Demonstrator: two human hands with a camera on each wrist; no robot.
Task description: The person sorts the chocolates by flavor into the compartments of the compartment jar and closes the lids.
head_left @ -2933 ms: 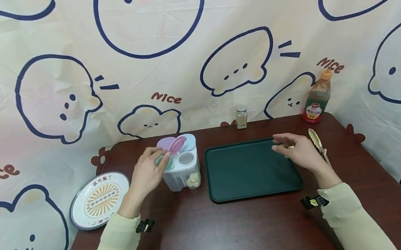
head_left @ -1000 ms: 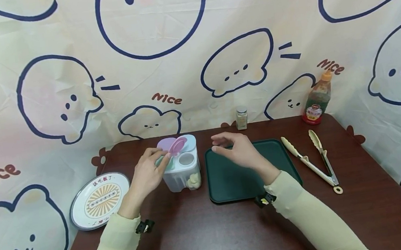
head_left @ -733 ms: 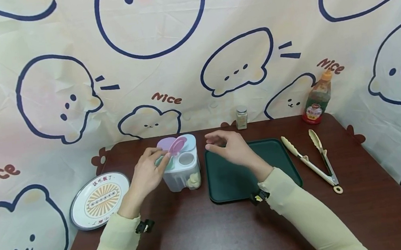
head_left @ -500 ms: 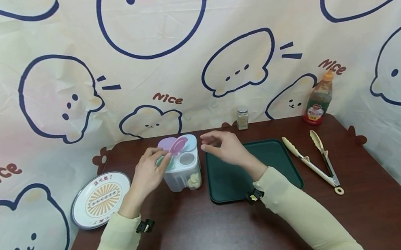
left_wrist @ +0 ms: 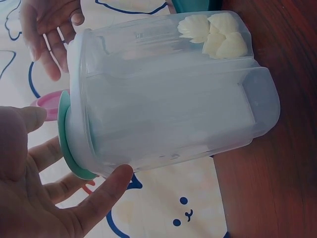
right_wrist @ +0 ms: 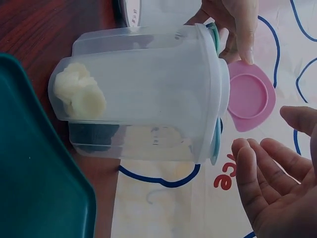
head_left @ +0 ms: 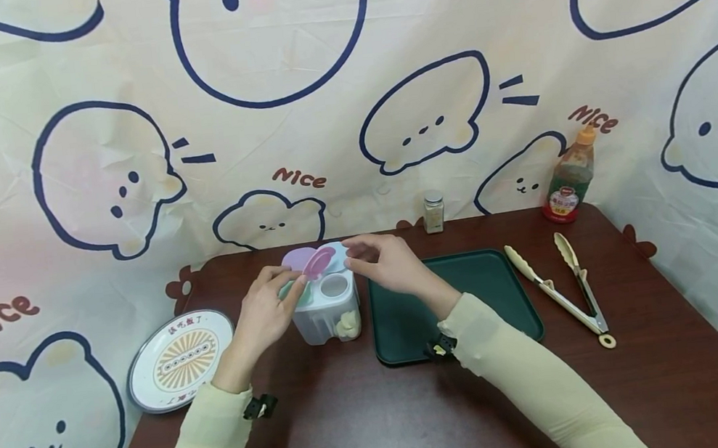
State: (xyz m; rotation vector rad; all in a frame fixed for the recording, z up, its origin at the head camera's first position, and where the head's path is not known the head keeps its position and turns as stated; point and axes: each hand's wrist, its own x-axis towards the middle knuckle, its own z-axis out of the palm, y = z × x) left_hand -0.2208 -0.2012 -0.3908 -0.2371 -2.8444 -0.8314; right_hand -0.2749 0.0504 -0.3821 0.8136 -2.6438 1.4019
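Note:
A clear storage container [head_left: 323,321] with several coloured lids stands on the table; pale cream pieces [right_wrist: 79,91] lie in the bottom of one compartment. Its pink lid [head_left: 320,263] is tilted up beside a round uncovered opening [head_left: 333,285]. My left hand [head_left: 264,305] pinches the edge of that lid with thumb and finger, other fingers spread by the green lid [left_wrist: 67,139]. At the container's right side, close to the blue lid [right_wrist: 216,141], hovers my right hand [head_left: 389,261], fingers loosely bent, nothing in it. The right wrist view shows it apart from the pink lid.
A dark green tray [head_left: 478,299] lies right of the container, under my right forearm. Spread tongs [head_left: 564,297] rest farther right. A small glass jar [head_left: 434,212] and a sauce bottle [head_left: 569,176] stand along the back. At left lies a white patterned plate [head_left: 179,360].
My right hand has travelled left from beside the tongs, across the tray, to the container. The left hand and the pink lid have stayed put.

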